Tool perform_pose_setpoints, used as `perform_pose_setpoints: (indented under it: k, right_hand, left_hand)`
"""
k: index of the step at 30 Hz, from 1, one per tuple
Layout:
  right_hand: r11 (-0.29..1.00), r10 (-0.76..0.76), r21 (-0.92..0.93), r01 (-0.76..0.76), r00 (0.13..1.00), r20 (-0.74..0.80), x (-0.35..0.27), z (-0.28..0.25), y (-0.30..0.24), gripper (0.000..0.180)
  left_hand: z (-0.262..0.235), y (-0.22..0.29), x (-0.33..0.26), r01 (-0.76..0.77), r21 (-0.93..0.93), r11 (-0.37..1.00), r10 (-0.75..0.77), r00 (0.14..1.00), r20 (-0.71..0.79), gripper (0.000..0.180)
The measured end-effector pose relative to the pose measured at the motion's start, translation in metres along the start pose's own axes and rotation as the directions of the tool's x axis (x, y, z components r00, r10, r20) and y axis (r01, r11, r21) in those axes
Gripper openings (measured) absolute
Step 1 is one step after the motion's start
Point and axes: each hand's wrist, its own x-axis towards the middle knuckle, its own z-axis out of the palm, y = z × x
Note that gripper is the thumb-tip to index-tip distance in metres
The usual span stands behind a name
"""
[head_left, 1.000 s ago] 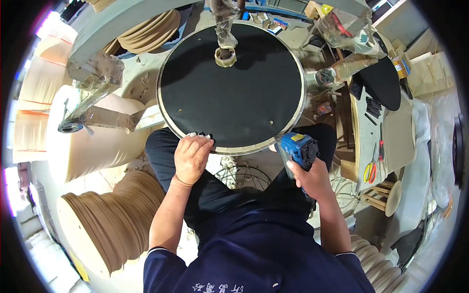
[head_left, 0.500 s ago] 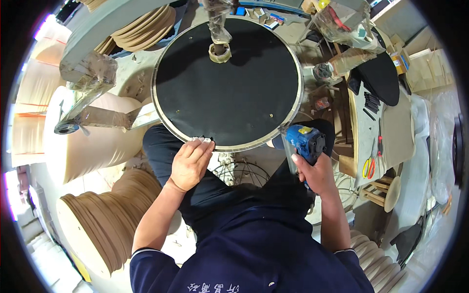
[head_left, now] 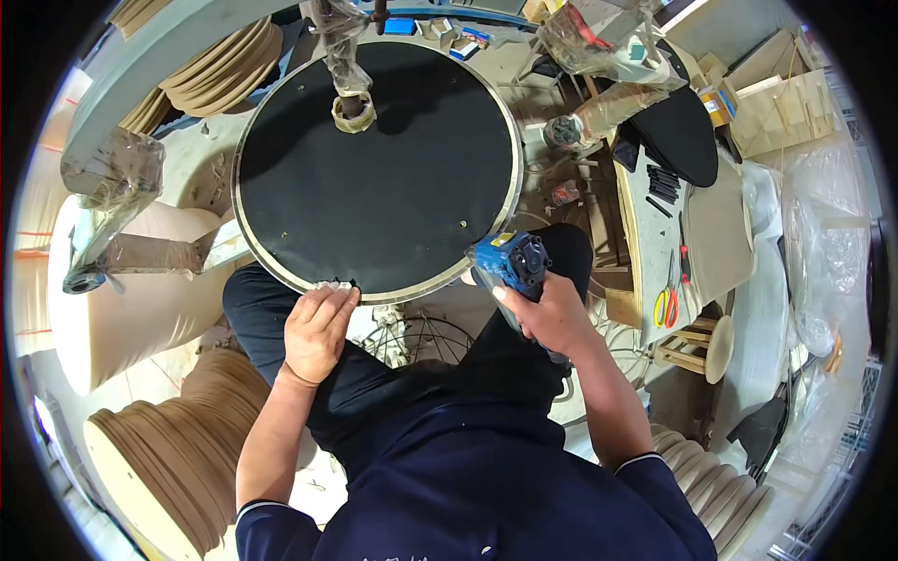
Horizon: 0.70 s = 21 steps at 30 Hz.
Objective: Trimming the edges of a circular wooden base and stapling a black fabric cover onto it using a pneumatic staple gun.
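Step in hand, as judged: working the near edge of the large round black disc with a pale rim (head_left: pixel 412 178), with the blue power tool with black end cap and yellow patch (head_left: pixel 516 262) at its right-hand side; right hand (head_left: pixel 554 316) is wrapped round the tool's grip, fingers clamped on it; left hand (head_left: pixel 320 335) has fingers together, bent over the near rim; its thumb is hidden, so cannot tell if it pinches; whether the tool's nose touches the rim, cannot tell either.

To do it well, I'd say: seat the nose square to the rim before triggering; hold the left fingertips well away from the nose, as now; press the edge flat and steady with the left hand; let the right wrist carry the tool's weight so it doesn't tip.

Disc sits in front of the person, just ahead of the black trousers (head_left: pixel 267 301); face is matte black, looks flat and taut, with a few tiny brass-toned spots near the margin; rim reads as a narrow cream band all round; dark shadow falls over the far part, by the plastic-wrapped upright post with a cream ring at its end (head_left: pixel 342 56); small whitish bits show at the left fingertips, too small to identify.
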Motion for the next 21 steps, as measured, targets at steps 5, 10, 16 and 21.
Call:
perform_pose_setpoints:
  k: [5, 10, 16, 21]
  right_hand:
    - [0.998, -0.06, -0.034, 0.059, 0.998, -0.034, 0.002, 0.001, 0.001, 0.037]
    - [1.0, 0.003, -0.018, -0.004, 1.0, -0.024, -0.005, 0.003, -0.009, 0.038]
    - [0.999, 0.007, -0.05, -0.008, 1.0, -0.013, 0.0, 0.011, 0.0, 0.039]
    - [0.998, -0.031, -0.062, 0.027, 0.998, -0.056, -0.004, 0.011, -0.002, 0.041]
  left_hand:
    - [0.007, 0.008, 0.003, 0.014, -0.013, 1.0, -0.015, 0.999, -0.031, 0.043]
    - [0.014, 0.018, 0.008, 0.013, -0.013, 1.0, -0.013, 0.998, -0.054, 0.04]
    - [0.026, 0.032, 0.016, 0.016, -0.031, 0.999, -0.018, 0.997, -0.075, 0.042]
    - [0.034, 0.042, 0.022, 0.019, -0.019, 1.0, -0.021, 0.996, -0.084, 0.043]
